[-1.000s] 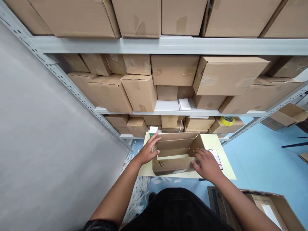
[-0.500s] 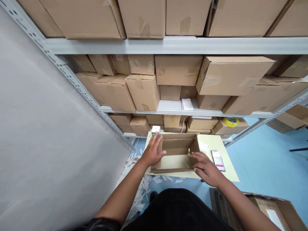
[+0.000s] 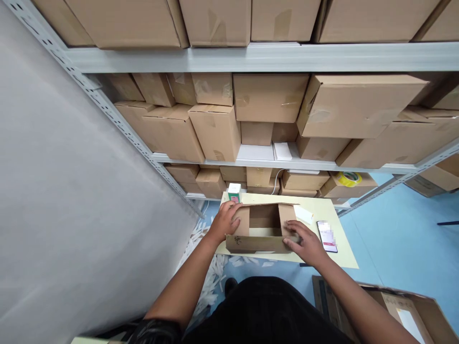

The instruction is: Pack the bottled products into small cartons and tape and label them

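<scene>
The box [image 3: 264, 231] stands on the table [image 3: 339, 215], close to its near edge and between the two hands. Its left flap [image 3: 243, 224] and right flap [image 3: 287, 220] lean inward, leaving the middle open; the near flap [image 3: 256, 244] faces the person.

The left hand [image 3: 224, 223] rests at the left flap, fingers loosely spread and thumb apart. The right hand [image 3: 305, 242] has bent fingers over the right flap and its thumb by the near flap; whether it pinches the cardboard, I cannot tell.

With so little table on the near side, a pull toward the body could tip or slide the box off. Uneven pressure from the hands could skew its walls or let a flap spring up. A leftward or far push could knock the carton [image 3: 234, 192], just beyond the left hand. On the right, a sweeping wrist could catch the paper [image 3: 303, 214] or shove the phone [image 3: 327, 236].
</scene>
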A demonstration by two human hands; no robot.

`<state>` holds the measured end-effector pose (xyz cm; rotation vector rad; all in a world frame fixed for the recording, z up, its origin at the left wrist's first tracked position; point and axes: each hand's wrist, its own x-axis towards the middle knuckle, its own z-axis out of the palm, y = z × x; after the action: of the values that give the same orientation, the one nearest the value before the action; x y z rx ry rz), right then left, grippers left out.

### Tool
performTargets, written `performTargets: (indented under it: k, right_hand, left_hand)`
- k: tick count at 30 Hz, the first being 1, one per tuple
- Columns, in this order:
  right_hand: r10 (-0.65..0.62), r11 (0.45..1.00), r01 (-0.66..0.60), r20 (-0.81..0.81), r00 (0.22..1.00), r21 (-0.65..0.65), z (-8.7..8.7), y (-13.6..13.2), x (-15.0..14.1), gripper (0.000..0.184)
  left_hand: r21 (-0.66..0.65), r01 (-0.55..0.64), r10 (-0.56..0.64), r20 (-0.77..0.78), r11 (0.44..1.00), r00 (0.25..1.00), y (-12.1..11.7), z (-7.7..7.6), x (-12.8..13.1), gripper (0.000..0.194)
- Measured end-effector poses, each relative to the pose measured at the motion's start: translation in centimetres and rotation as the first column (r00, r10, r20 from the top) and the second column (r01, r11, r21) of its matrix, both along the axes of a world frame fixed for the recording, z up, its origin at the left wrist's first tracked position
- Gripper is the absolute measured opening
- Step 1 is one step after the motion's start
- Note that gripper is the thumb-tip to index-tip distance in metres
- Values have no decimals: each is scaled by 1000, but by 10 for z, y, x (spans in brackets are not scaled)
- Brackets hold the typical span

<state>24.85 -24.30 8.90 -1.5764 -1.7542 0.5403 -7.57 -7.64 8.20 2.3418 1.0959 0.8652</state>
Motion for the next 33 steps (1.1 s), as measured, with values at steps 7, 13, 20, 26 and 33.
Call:
performTargets:
  k: [7,13,20,26,33]
  right_hand:
    - [-297,954,297,5,955,-31,-29,20,-7,41]
    - [-442,887,414,115,890,204,-58,22,-18,43]
    - [-409,912,407,144,901,47,-104,7,-20,41]
    - [-485,862,491,75,871,-128,-128,-4,-21,54]
    - [-430,861,449,129,894,-239,-128,-4,-15,67]
  left_hand:
    - [-254,169,-142,120,952,983,1,4,-19,41]
    - [-302,205,-152,189,931,970,-3,-9,-22,34]
    - [-137,134,-125,69,981,990,-31,-36,3,24]
    - [-99,-3,5,15,995,1000,-38,-54,12,34]
    - [-217,-92,82,-57,972,995,-39,-59,11,62]
